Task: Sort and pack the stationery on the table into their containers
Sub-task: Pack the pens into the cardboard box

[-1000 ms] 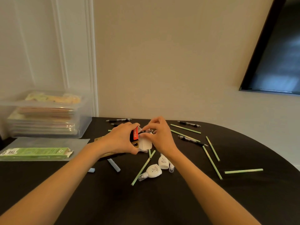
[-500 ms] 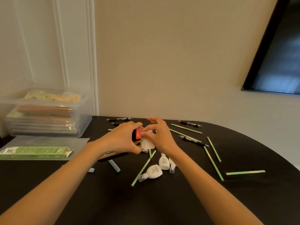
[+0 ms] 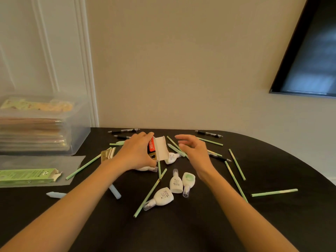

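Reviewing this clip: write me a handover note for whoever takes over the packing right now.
Left hand grips the small red-and-white carton, flap open.
Right hand is open, hovering beside it, holding nothing.
Correction bottles, green pencils and black pens lie loose on the table.
The green pencil box lies open at the left.
Nothing visibly packed; carton contents not visible.
Left: bottles, pencils and pens all into containers.

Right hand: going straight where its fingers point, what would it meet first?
Probably the white flap of the small box the left hand holds; depth is unclear.
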Available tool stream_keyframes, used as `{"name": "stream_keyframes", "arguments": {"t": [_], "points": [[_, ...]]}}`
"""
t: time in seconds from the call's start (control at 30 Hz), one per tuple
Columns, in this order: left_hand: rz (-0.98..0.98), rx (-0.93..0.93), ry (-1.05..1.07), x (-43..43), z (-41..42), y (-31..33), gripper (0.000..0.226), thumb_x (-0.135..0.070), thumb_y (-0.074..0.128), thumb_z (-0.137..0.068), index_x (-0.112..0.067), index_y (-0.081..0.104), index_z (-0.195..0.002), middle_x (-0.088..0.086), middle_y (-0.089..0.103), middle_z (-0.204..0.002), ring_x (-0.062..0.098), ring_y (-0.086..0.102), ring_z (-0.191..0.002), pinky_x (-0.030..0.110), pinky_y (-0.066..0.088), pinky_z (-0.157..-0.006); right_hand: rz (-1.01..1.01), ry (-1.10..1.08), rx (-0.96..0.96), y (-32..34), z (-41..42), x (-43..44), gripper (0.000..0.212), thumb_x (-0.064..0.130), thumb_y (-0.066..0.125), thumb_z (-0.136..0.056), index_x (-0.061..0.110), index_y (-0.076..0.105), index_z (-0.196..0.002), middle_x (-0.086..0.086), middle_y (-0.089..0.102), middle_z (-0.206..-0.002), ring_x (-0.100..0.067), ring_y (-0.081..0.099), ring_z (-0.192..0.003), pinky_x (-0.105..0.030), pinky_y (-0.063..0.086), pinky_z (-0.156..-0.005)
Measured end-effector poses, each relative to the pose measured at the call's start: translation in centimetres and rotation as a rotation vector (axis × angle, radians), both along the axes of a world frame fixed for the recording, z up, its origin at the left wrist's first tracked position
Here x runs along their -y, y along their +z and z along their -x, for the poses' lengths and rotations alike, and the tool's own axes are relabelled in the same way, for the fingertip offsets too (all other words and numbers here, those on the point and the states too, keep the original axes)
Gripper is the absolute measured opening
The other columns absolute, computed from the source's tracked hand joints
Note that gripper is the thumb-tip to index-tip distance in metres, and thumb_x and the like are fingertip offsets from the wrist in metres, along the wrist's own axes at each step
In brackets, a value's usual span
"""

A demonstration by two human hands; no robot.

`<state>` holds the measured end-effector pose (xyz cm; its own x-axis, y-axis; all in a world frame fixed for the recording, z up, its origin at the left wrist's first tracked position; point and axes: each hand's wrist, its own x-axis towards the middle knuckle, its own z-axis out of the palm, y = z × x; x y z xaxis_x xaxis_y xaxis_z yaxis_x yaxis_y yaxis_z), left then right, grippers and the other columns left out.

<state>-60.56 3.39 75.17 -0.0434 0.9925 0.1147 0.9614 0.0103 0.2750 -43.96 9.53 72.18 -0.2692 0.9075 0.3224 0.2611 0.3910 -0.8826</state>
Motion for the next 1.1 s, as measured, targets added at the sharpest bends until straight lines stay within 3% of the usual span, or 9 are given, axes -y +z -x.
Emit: {"name": "stream_keyframes", "arguments": {"t": [0.07,0.13,0.3,0.4,0.6,0.73,0.9,0.97,1.1], "points": [[0.001,-0.019,0.01,-1.5,-0.4,-0.2,0.095,-0.035,0.071,-0.077,-0.019,0.012,-0.149,0.002,0.026,-0.15,0.021,0.025,-0.137,0.039,0.028,-0.111,0.0,-0.158,0.14,-1.3,-2.2,-2.7,0.027,0.007,0.05,-0.093,0.016,0.061,-0.116,0.001,0.059,-0.118,-0.003,0.053,-0.097,-0.013,0.042,-0.08],[0.01,-0.025,0.007,-2.9,-0.9,-0.5,0.095,-0.035,0.071,-0.077,-0.018,0.012,-0.149,0.002,0.026,-0.15,0.021,0.025,-0.137,0.038,0.028,-0.109,-0.008,-0.286,0.44,-2.8,-4.3,-5.6,0.029,0.011,0.05,-0.094,0.012,0.059,-0.121,-0.006,0.058,-0.122,-0.014,0.054,-0.105,-0.023,0.043,-0.087],[0.034,-0.035,-0.01,-6.2,-2.4,-1.3,0.095,-0.036,0.072,-0.077,-0.018,0.012,-0.149,0.002,0.028,-0.148,0.021,0.026,-0.136,0.038,0.03,-0.109,-0.044,-0.33,1.014,-5.2,-7.2,-10.7,0.03,0.016,0.05,-0.094,0.009,0.054,-0.123,-0.01,0.048,-0.127,-0.024,0.043,-0.12,-0.036,0.043,-0.097],[0.041,-0.052,-0.02,-7.9,-3.0,-1.8,0.095,-0.036,0.071,-0.077,-0.018,0.011,-0.149,0.001,0.029,-0.148,0.021,0.027,-0.135,0.038,0.031,-0.109,-0.074,-0.307,1.153,-5.6,-7.6,-12.3,0.029,0.014,0.049,-0.094,0.009,0.052,-0.122,-0.01,0.046,-0.126,-0.025,0.041,-0.119,-0.035,0.043,-0.096],[0.036,-0.102,-0.028,-9.7,-3.9,-2.1,0.094,-0.036,0.07,-0.078,-0.019,0.01,-0.149,0.001,0.028,-0.148,0.021,0.027,-0.135,0.038,0.03,-0.109,-0.163,-0.261,1.172,-5.5,-7.6,-13.5,0.02,0.015,0.052,-0.093,0.011,0.055,-0.112,-0.008,0.055,-0.117,-0.023,0.046,-0.111,-0.033,0.043,-0.093],[0.02,-0.117,-0.031,-9.2,-3.9,-2.0,0.092,-0.037,0.07,-0.078,-0.018,0.013,-0.148,0.001,0.03,-0.147,0.02,0.029,-0.134,0.037,0.03,-0.108,-0.248,-0.273,1.007,-4.4,-7.1,-11.9,0.017,0.013,0.05,-0.093,0.011,0.053,-0.11,-0.007,0.058,-0.11,-0.021,0.049,-0.104,-0.031,0.042,-0.089],[-0.012,-0.099,-0.019,-7.1,-2.9,-1.2,0.091,-0.037,0.072,-0.076,-0.018,0.017,-0.146,0.0,0.032,-0.145,0.019,0.03,-0.133,0.036,0.029,-0.109,-0.243,-0.271,0.584,-2.1,-5.0,-9.4,0.024,0.012,0.052,-0.093,0.009,0.057,-0.116,-0.006,0.056,-0.11,-0.012,0.051,-0.092,-0.026,0.045,-0.084],[-0.008,-0.068,-0.007,-6.1,-2.2,-0.8,0.092,-0.035,0.072,-0.076,-0.018,0.017,-0.147,0.0,0.031,-0.146,0.019,0.029,-0.134,0.036,0.029,-0.109,-0.133,-0.249,0.353,-0.8,-4.0,-8.4,0.024,0.013,0.054,-0.092,0.008,0.06,-0.116,-0.003,0.059,-0.101,-0.01,0.053,-0.085,-0.026,0.047,-0.081],[0.035,0.009,0.005,-3.3,-0.5,-0.2,0.091,-0.029,0.074,-0.075,-0.018,0.019,-0.147,0.0,0.033,-0.145,0.019,0.03,-0.133,0.035,0.033,-0.108,0.299,-0.042,-0.28,2.1,-1.9,-5.0,0.008,0.005,0.055,-0.09,0.006,0.063,-0.093,-0.003,0.055,-0.07,-0.007,0.048,-0.055,-0.017,0.042,-0.052]]}}
